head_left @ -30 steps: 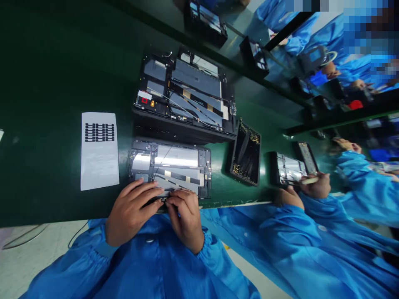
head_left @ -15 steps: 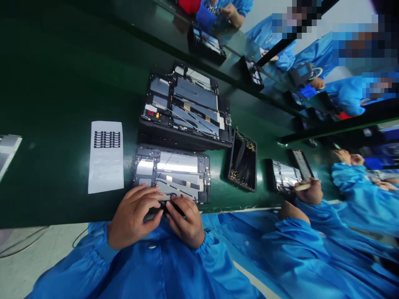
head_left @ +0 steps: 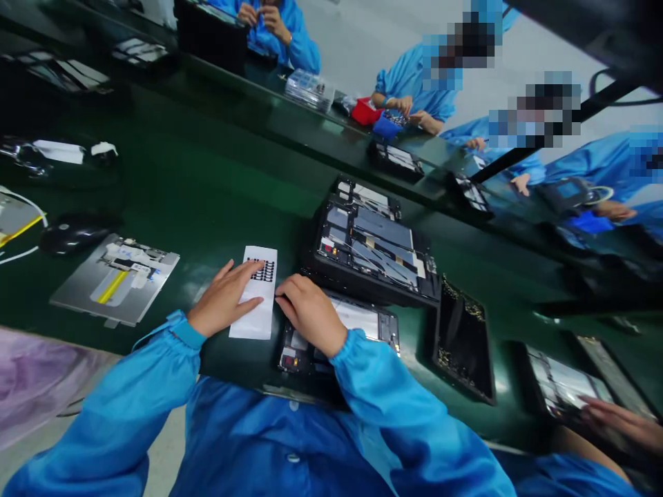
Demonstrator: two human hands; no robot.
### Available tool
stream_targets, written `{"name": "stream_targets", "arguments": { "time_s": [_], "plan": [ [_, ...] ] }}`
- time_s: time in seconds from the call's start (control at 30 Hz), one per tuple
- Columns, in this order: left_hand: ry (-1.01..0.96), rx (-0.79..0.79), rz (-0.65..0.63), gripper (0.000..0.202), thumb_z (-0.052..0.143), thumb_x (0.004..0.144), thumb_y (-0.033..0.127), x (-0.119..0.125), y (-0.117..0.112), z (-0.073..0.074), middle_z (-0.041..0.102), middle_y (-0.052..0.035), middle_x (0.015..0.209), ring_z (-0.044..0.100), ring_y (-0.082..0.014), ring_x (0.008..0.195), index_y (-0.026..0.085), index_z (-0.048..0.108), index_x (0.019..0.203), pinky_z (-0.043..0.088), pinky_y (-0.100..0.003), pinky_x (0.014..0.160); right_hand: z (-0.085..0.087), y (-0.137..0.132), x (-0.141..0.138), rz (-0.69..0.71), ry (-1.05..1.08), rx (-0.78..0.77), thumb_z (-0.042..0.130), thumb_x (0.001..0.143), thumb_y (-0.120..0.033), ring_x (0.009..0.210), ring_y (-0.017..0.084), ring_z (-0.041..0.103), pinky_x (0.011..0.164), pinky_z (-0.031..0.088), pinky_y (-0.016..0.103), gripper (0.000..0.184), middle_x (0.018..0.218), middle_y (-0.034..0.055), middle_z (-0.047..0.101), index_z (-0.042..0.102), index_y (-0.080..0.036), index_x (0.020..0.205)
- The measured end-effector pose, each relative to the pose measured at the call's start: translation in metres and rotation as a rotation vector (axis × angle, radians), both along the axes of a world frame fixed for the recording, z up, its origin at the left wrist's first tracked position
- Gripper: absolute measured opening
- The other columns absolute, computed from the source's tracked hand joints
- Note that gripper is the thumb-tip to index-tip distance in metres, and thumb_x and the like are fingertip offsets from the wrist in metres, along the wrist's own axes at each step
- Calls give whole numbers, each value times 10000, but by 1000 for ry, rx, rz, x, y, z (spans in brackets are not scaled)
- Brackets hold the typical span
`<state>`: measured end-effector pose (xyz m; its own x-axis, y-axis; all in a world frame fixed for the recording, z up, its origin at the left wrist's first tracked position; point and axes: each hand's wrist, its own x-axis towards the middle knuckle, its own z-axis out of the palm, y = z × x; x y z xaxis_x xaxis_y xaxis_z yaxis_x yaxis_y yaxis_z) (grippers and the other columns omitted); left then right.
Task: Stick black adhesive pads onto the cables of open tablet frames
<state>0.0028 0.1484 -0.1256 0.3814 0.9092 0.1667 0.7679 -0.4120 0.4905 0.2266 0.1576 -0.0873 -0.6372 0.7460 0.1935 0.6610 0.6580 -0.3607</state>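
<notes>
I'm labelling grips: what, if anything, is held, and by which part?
The left hand lies over the white rectangular sheet with black strips, not visibly gripping it. The right hand is curled beside the sheet; whether it holds anything cannot be told.

Counted about the worker: one left hand (head_left: 225,300), one right hand (head_left: 313,310), one white sheet (head_left: 251,324), one partly covered panel assembly (head_left: 358,316), one black tray (head_left: 491,373), one silver plate (head_left: 117,276), one red bin (head_left: 365,112).

Single head-worn camera, sited above the wearer's blue smock (head_left: 243,442), facing forward and down across the green bench (head_left: 217,186). Left hand (head_left: 226,299) and right hand (head_left: 312,312) sit near, around mid-view; co-workers (head_left: 411,76) register farther off, toward the top; framing tilted.
</notes>
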Motion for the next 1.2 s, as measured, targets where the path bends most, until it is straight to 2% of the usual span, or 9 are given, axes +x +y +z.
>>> {"name": "stream_targets", "arguments": {
  "time_s": [0.13, 0.5, 0.6, 0.67, 0.8, 0.9, 1.03, 1.13, 1.2],
  "plan": [
    [-18, -28, 10, 609, 555, 956, 351, 1, 2, -14, 499, -126, 1529, 435, -255, 1449, 196, 339, 1504, 253, -540, 1239, -19, 37, -28, -45, -156, 14, 648, 952, -162, 880, 204, 588, 787, 480, 312, 47, 937, 62, 631, 666, -175, 909],
    [-15, -9, 23, 627, 561, 949, 375, 2, 2, -13, 503, -123, 1528, 457, -251, 1432, 197, 336, 1507, 259, -521, 1237, -30, 33, -43, -149, -215, -51, 565, 992, -158, 961, 253, 595, 887, 481, 372, 116, 1005, 141, 644, 665, -98, 986],
    [-1, 10, 6, 620, 532, 965, 429, 0, 4, -14, 509, -130, 1520, 479, -261, 1413, 197, 343, 1508, 273, -528, 1228, -25, 36, -47, -169, -232, -57, 545, 999, -169, 954, 277, 593, 846, 483, 405, 136, 1010, 155, 643, 660, -97, 990],
    [4, 24, -3, 625, 509, 973, 479, -2, 6, -17, 512, -137, 1517, 496, -275, 1398, 196, 354, 1508, 274, -540, 1224, -10, 33, -40, -129, -195, -63, 539, 1013, -197, 971, 253, 590, 860, 476, 386, 124, 1022, 121, 637, 642, -128, 1010],
    [24, 40, -12, 660, 459, 979, 571, -6, 12, -17, 475, -111, 1552, 463, -305, 1423, 225, 354, 1531, 264, -562, 1224, 38, -4, 19, 52, 252, 4, 495, 1041, -216, 998, 196, 566, 886, 469, 339, 77, 1011, 57, 594, 566, -188, 1037],
    [16, 69, -3, 588, 412, 1016, 515, -3, 10, -2, 428, -88, 1586, 377, -319, 1476, 190, 407, 1505, 263, -570, 1230, 57, -57, 90, -78, 460, 68, 523, 1014, -154, 953, 198, 544, 851, 466, 351, 68, 965, 44, 559, 541, -209, 1050],
    [-127, 232, 107, 389, 480, 1001, 459, 34, -24, 30, 606, -37, 1417, 454, -297, 1426, 209, 634, 1258, 277, -542, 1248, 31, -125, 167, -383, 337, -46, 517, 994, -96, 911, 192, 539, 814, 469, 343, 129, 954, 44, 533, 538, -215, 1041],
    [-155, 262, -119, 271, 512, 1002, 407, 91, -65, 42, 724, 8, 1194, 613, -256, 1251, 273, 670, 1178, 344, -539, 1213, 1, -154, 189, -442, 236, -85, 532, 996, -105, 955, 200, 561, 830, 497, 344, 127, 998, 63, 553, 543, -212, 1062],
    [-158, 278, -266, 219, 502, 1016, 284, 133, -88, 40, 733, 9, 1177, 635, -231, 1216, 258, 674, 1149, 379, -506, 1185, -12, -162, 188, -431, 202, -56, 541, 998, -114, 994, 207, 571, 855, 513, 352, 127, 1029, 78, 571, 550, -209, 1083]
  ]
}}
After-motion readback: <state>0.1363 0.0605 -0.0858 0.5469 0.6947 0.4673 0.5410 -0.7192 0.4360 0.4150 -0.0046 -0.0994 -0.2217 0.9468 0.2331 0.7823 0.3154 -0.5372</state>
